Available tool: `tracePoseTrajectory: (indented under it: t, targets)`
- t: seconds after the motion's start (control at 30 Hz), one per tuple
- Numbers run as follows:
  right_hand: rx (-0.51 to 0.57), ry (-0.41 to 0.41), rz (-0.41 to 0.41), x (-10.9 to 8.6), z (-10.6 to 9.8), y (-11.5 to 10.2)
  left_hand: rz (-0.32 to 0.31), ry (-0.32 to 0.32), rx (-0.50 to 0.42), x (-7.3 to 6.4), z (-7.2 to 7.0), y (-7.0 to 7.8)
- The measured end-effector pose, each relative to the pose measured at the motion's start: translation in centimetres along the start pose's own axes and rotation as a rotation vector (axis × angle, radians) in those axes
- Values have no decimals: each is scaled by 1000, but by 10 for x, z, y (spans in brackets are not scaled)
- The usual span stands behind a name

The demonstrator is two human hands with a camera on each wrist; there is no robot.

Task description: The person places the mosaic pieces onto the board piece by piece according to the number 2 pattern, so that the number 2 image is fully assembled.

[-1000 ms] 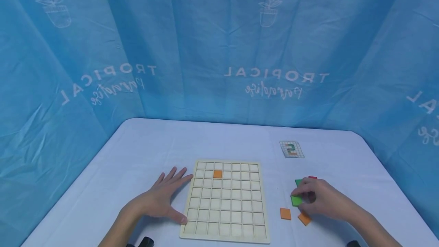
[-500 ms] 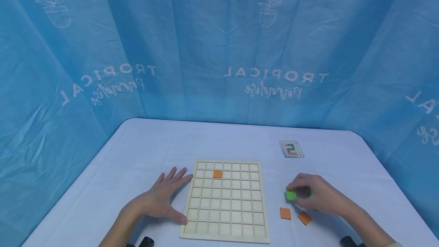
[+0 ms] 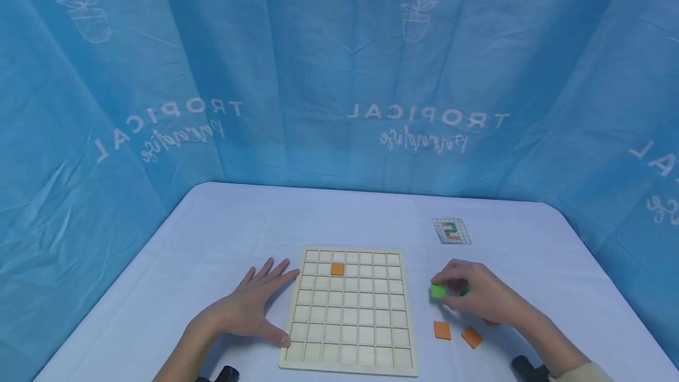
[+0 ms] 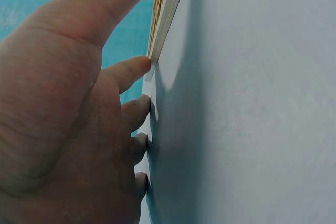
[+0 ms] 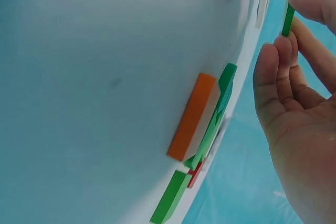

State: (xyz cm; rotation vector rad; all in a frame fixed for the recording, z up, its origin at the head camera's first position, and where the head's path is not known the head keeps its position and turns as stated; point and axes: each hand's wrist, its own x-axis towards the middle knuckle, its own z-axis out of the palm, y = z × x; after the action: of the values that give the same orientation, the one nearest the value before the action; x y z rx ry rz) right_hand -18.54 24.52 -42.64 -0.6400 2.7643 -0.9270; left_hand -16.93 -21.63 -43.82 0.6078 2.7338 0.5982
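Between thumb and fingertips my right hand pinches a light green square tile, off the table to the right of the board. The right wrist view shows the same green tile edge-on. My left hand is spread, its thumb and index fingertip touching the left edge of a pale wooden grid board. One orange tile lies in a cell of the board's second row from the far side. Two orange tiles, one square and one turned askew, lie right of the board.
A small card printed with a grid and a coloured figure lies beyond the right hand. In the right wrist view, a loose orange tile, green tiles and a red tile are grouped together. A blue curtain hangs behind the table.
My right hand has picked up the light green tile and carried it left and slightly away, toward the board. The left hand and the board have stayed put.
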Motion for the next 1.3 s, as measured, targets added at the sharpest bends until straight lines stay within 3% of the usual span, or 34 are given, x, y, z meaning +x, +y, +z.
tracePoseTrajectory:
  t: [0.27, 1.3]
  targets:
    - [30, -3, -48, 9, 2, -5, 31, 14, -3, -1, 1, -3]
    - [52, -14, -179, 57, 18, -41, 13, 6, 7, 1, 1, -3]
